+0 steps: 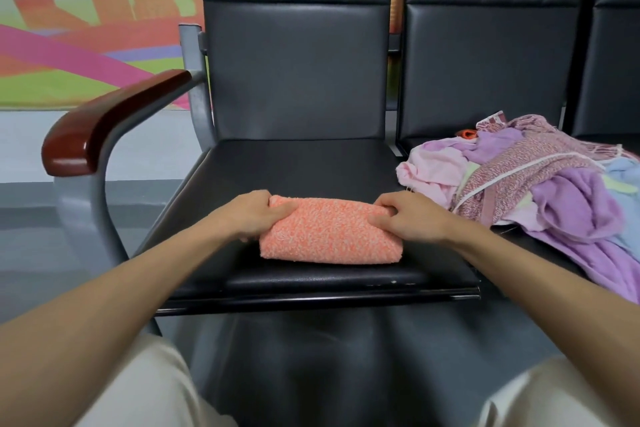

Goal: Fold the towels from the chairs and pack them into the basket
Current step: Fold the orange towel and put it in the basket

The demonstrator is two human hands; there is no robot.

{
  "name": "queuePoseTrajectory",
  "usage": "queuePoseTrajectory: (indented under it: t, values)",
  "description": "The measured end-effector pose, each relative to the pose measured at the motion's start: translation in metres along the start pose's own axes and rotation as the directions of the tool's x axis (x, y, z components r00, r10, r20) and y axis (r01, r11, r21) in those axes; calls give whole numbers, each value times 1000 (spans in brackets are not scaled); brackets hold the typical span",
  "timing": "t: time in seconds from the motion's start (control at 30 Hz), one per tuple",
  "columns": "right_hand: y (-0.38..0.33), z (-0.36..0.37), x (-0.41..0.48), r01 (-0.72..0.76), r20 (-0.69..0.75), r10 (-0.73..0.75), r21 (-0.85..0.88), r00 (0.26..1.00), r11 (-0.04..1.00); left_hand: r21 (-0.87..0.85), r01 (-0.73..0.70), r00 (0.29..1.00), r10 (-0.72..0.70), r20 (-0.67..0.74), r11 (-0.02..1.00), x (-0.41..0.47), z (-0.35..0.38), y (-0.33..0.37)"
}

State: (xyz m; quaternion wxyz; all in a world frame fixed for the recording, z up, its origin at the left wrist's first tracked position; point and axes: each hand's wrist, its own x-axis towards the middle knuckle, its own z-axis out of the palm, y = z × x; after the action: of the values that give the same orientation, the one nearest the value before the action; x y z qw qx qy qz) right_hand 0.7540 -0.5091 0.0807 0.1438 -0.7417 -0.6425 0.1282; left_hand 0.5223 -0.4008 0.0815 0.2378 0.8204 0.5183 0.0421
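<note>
Orange-and-white flecked towel (329, 236), folded into thick bundle, lies on black chair seat (294, 163) near front edge, about midway between side edges. Left hand (252, 215) grips bundle's left end, thumb on top, fingers curled round side. Right hand (412, 218) grips right end, fingers bent onto top fold. Loose towel pile (536, 180) (pink, lilac, pale blue, woven mauve) heaped on neighbouring chair (485, 62) to right, spilling over its front edge. Wooden armrest (104, 125) at left side.
</note>
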Motion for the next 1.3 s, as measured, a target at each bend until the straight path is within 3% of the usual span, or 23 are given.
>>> queuePoseTrajectory:
  t: [0.1,0.2,0.37,0.47,0.53,0.7,0.87,0.97,1.07,1.17,1.23,1.3]
  values:
    - [-4,0,6,-1,109,2,-10,994,1000,149,87,987,-105,123,985,-5,-2,2]
    - [-9,-5,11,1,232,-4,11,973,1000,117,94,972,-116,202,989,-7,-2,4]
    - [-15,-15,13,3,434,29,-72,901,997,-308,103,977,-38,210,946,-10,0,4]
    - [-14,-16,10,-17,530,8,12,848,1000,-575,-2,970,141,198,818,-15,1,11]
    - [-12,-14,6,-19,595,-33,82,803,996,-635,-85,948,258,186,768,-20,-2,12]
    - [-11,-10,-4,155,482,-221,175,847,972,-691,-225,930,363,59,687,-29,-16,16]
    - [-25,-12,-18,163,345,-295,362,891,918,-735,-316,920,384,-81,600,-49,-33,15]
    - [-50,-15,-21,206,273,-315,362,909,909,-716,-338,929,339,-150,611,-71,-47,-6]
    - [-93,-19,-20,371,192,-399,166,897,914,-720,-323,946,205,-250,614,-97,-66,-32]
    - [-148,-16,-23,484,209,-482,45,851,874,-578,-232,943,37,-330,782,-133,-85,-60]
    - [-182,-8,-29,542,248,-528,11,812,840,-504,-165,915,-59,-399,847,-155,-93,-84]
    - [-221,6,-35,592,285,-580,51,763,804,-514,-152,853,-151,-500,844,-181,-99,-113]
